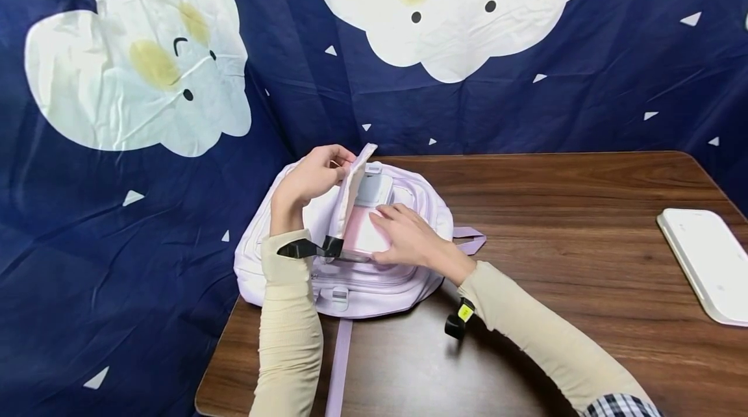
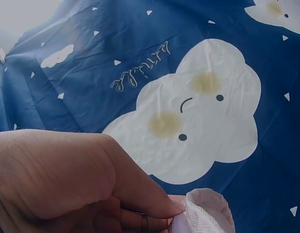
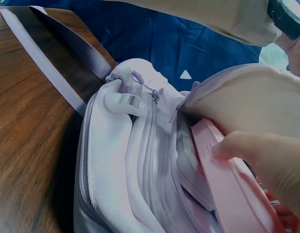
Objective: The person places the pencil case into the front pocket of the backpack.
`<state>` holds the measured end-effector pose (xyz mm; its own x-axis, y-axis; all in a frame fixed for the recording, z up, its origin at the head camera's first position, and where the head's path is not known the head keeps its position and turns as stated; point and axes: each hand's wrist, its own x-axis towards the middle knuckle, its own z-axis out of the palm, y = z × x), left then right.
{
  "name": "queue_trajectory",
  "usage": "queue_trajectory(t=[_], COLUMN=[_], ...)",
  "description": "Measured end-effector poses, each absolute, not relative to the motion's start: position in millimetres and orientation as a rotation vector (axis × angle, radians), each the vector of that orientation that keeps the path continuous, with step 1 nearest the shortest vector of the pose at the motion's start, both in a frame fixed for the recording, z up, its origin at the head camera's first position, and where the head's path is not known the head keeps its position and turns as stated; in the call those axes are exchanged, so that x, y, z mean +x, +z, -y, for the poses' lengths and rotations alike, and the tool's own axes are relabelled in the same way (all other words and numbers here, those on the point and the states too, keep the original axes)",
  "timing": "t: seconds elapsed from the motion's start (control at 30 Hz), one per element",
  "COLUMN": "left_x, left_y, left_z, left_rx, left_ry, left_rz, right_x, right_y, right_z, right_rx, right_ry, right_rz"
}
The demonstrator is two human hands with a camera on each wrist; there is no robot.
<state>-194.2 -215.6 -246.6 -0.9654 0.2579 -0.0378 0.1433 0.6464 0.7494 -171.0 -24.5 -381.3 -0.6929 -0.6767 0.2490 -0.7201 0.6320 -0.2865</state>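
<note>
A pale lavender backpack [image 1: 263,267] lies on the table with a pocket on its upper side open. My left hand [image 1: 312,176] pinches the edge of the raised pocket flap [image 1: 350,199] between thumb and fingers; the left wrist view shows the fabric edge [image 2: 203,211] at the thumb tip. Inside the pocket mouth sits a flat pink case [image 3: 220,174], partly hidden by the pocket. My right hand [image 1: 411,235] grips it, the thumb [image 3: 232,145] on its narrow side and the fingers over the far side. Beside it in the pocket is a grey-white case [image 1: 374,189].
A white rounded box [image 1: 710,264] lies at the right of the wooden table [image 1: 555,209]. One lavender strap [image 1: 339,365] runs toward the front edge, another strap [image 1: 470,238] sticks out to the right. A blue cloud-patterned curtain [image 1: 280,47] hangs behind and to the left.
</note>
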Motion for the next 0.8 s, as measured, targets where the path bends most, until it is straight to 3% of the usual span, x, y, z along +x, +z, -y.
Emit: queue_trajectory(t=[0.37,0.8], left_x=[-195.1,-192.5], left_y=[-247.1,-250.1], left_z=[214.7,217.1], left_rx=[0.307,0.306], left_ry=[1.237,1.248], left_rz=[-2.707,-2.709], right_x=[-171.1,-174.2], right_y=[-382.0,-358.4], right_z=[38.1,0.5], right_rx=[1.193,1.048], right_ry=[0.567,0.666], right_rz=[2.673,2.768])
